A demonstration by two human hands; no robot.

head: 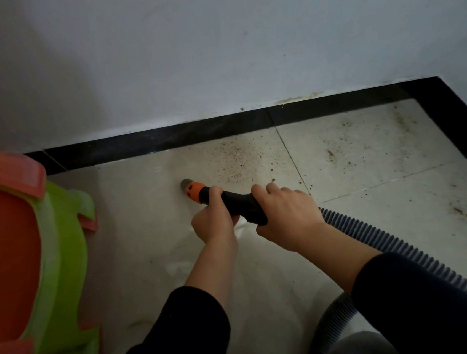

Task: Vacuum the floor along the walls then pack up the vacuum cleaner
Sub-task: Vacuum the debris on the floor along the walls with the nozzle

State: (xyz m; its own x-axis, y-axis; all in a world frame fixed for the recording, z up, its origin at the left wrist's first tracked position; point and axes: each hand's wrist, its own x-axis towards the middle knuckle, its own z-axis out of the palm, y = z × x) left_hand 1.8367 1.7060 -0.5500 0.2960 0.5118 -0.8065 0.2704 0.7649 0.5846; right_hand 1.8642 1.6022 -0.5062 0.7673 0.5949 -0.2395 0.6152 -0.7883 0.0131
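Vacuum hose handle point(241, 203), black with an orange collar and grey nozzle tip point(187, 185), points down at the pale floor tiles point(149, 214) near the black border strip point(165, 139) under the wall. Both hands grip it: the left hand point(215, 217) curled round the front, the right hand point(286, 214) wrapped round the rear, where the grey ribbed hose point(392, 249) leaves. Brown crumbs point(239, 157) speckle the tiles just beyond the tip. A green-and-orange plastic stool point(56, 253) stands at the left.

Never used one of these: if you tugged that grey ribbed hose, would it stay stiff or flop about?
Probably floppy: the grey ribbed plastic hose curves loosely behind the black vacuum handle gripped by the left hand and right hand. Its ridges suggest it flexes rather than kinks. Likely light, trailing after a tug, since it loops back freely.
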